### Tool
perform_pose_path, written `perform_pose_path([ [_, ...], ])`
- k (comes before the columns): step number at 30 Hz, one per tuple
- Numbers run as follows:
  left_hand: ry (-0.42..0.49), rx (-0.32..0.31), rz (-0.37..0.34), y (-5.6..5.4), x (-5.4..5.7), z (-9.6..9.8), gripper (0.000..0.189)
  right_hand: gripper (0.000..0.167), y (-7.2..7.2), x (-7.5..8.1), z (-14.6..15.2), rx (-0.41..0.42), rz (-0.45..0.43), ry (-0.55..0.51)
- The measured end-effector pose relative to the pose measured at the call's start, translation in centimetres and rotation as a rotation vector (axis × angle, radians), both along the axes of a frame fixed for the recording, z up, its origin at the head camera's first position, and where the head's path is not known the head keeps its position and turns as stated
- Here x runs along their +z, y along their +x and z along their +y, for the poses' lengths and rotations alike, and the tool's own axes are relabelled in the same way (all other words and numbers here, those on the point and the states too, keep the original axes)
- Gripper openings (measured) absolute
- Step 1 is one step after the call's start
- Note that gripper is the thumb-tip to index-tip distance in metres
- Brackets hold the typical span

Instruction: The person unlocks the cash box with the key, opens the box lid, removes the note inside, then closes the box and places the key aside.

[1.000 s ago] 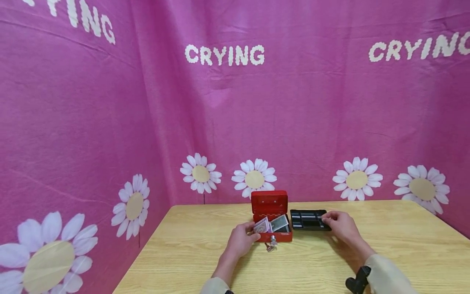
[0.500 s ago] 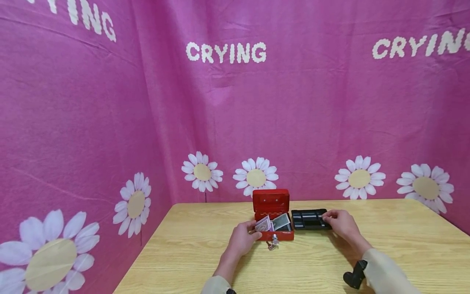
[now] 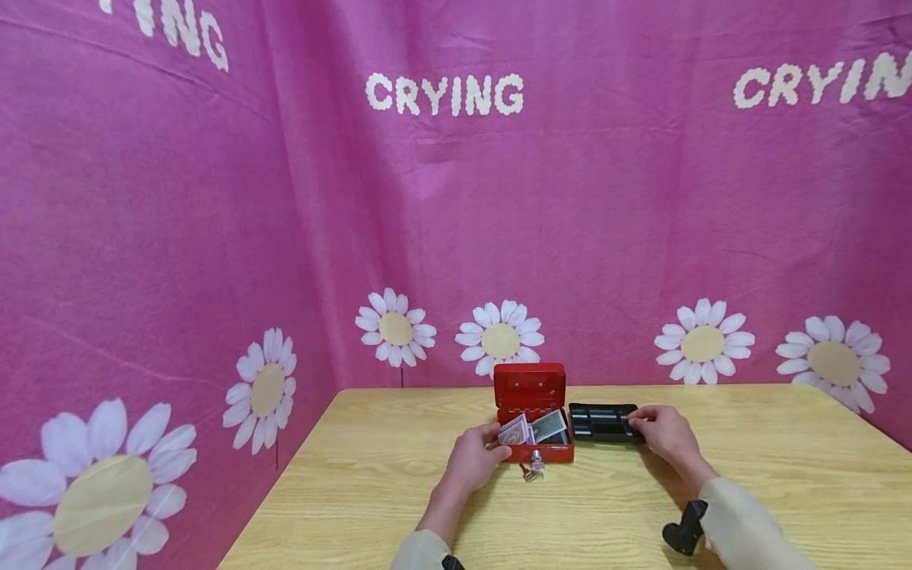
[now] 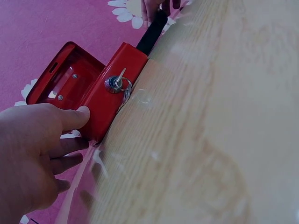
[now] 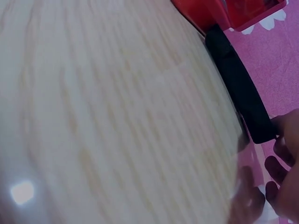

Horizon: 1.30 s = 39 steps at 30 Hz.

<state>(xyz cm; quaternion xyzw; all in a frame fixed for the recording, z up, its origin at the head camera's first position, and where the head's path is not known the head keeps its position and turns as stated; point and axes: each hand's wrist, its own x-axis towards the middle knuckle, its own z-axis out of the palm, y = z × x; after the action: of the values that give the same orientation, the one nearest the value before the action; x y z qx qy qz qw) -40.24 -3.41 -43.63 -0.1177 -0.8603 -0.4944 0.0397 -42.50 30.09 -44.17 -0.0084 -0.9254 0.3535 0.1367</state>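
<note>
A small red metal cash box [image 3: 537, 453] stands on the table with its lid [image 3: 530, 386] raised. Banknotes lie inside: a purplish one [image 3: 514, 431] at the left and a greyish-green one [image 3: 549, 426] at the right. Keys on a ring [image 4: 125, 86] hang from the front lock [image 4: 112, 84], one key in it. My left hand [image 3: 473, 457] holds the box's left front corner, thumb on the front face. Right beside the box is a black compartment tray [image 3: 604, 423]; my right hand [image 3: 668, 435] pinches its right end. In the right wrist view, the tray's side [image 5: 240, 86] faces me.
The wood-grain table [image 3: 570, 522] ends just behind the box and tray. A pink cloth wall [image 3: 591, 206] with printed daisies rises at the back and left. Black wrist devices, one at the right cuff [image 3: 685, 529], are strapped to both arms.
The head view has shifted slightly, so everything sits a little further right and higher. Both hands keep their hold on the cash box and the tray.
</note>
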Motion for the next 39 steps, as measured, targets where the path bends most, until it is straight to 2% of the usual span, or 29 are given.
perform_pose_path([
  [7, 0.002, 0.004, -0.007, 0.0, 0.1, 0.1, 0.048, 0.025, 0.3, -0.1, 0.0, -0.023, 0.036, 0.078],
  [12, -0.009, 0.008, 0.011, -0.1, -0.1, 0.1, 0.047, 0.030, 0.6, 0.7, -0.7, -0.040, 0.029, 0.084],
  [17, -0.014, 0.013, 0.011, -0.2, -0.2, 0.2, 0.047, 0.029, 0.7, 1.7, -1.7, -0.072, 0.062, 0.110],
  [25, -0.020, 0.009, 0.028, -0.1, -0.2, 0.2, 0.046, 0.021, 0.8, 2.5, -3.5, -0.018, 0.134, 0.092],
  [39, -0.026, 0.003, 0.045, 0.0, -0.2, 0.1, 0.044, 0.020, 1.5, 2.9, -5.8, 0.037, 0.156, 0.019],
])
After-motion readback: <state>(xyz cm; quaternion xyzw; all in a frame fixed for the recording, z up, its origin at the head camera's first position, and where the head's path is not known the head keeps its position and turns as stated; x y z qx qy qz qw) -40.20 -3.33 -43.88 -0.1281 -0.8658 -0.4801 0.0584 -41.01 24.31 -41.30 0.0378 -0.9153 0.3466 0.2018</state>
